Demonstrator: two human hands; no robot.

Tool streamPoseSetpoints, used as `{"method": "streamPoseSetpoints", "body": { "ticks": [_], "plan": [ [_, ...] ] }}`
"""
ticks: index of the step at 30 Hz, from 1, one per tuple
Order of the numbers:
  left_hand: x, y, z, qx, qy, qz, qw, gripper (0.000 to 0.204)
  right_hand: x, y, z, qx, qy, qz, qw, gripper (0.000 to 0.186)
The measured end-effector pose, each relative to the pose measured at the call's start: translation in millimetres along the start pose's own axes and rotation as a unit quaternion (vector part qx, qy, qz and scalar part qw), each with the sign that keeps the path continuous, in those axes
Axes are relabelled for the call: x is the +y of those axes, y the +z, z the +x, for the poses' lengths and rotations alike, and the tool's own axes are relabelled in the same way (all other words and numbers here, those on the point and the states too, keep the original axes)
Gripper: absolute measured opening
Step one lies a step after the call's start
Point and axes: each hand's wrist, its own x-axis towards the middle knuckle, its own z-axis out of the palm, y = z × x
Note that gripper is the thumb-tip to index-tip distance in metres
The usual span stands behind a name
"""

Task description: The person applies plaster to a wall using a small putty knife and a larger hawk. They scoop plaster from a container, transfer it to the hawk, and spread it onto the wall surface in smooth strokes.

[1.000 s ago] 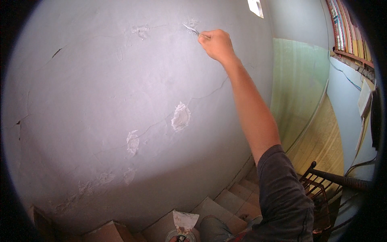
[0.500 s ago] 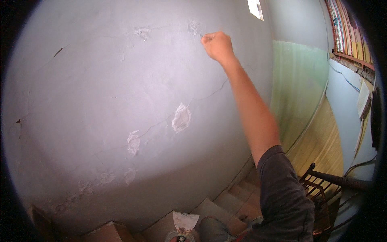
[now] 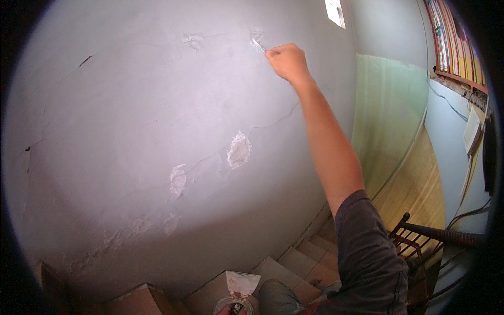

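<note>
My right hand [image 3: 287, 62] is raised high at the wall, its fingers closed around a small tool. A thin, light blade [image 3: 258, 45] sticks out from the fingers toward a roughened patch of the grey wall [image 3: 131, 105]; it looks like a narrow putty knife. Low at the bottom edge, only a bit of my left hand [image 3: 224, 310] shows, its fingers around the dark handle of a wide putty knife [image 3: 242, 284]. White smears cover that broad blade. Beneath it is the rim of a round tub [image 3: 217, 304], mostly cut off by the frame.
Cracks and pale peeled spots [image 3: 239, 149] mark the wall. Stairs [image 3: 302, 265] run along its foot. A dark metal railing [image 3: 436, 232] stands at the right, near a green-painted wall section [image 3: 388, 100] and a barred window [image 3: 455, 39].
The narrow blade at my right hand now shows more clearly against the rough patch. The view has shifted slightly, and the wide putty knife and tub sit a little higher in it.
</note>
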Motion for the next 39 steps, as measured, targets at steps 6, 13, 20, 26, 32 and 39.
{"method": "streamPoseSetpoints", "body": {
  "ticks": [6, 13, 20, 26, 32, 39],
  "plan": [
    [6.5, 0.2, -4.4, -0.016, -0.036, -0.014, 0.999, 0.029, -0.3, -25.6, 8.2, 0.006, 0.022, 0.012, 1.0, 0.028],
    [-4.6, 8.3, -1.2, -0.012, -0.026, -0.046, 0.999, 0.031, -6.6, -0.5, -0.9, 0.014, -0.018, -0.029, 0.999, 0.03],
    [16.4, -3.6, -3.9, 0.082, -0.035, -0.027, 0.996, 0.032, -37.3, -54.6, -59.4, -0.159, 0.016, 0.365, 0.917, 0.028],
    [34.0, -56.9, 4.1, 0.06, -0.143, -0.039, 0.987, 0.033, -97.8, -8.0, -104.2, -0.364, 0.02, 0.678, 0.638, 0.037],
    [-28.1, -72.6, 4.3, 0.073, -0.056, -0.063, 0.994, 0.032, -170.1, 37.2, -128.5, -0.39, 0.065, 0.774, 0.495, 0.032],
    [-0.5, -82.9, 3.6, 0.042, -0.093, -0.044, 0.994, 0.028, -192.2, 61.4, -147.5, -0.384, 0.062, 0.807, 0.444, 0.031]
  ]
}}
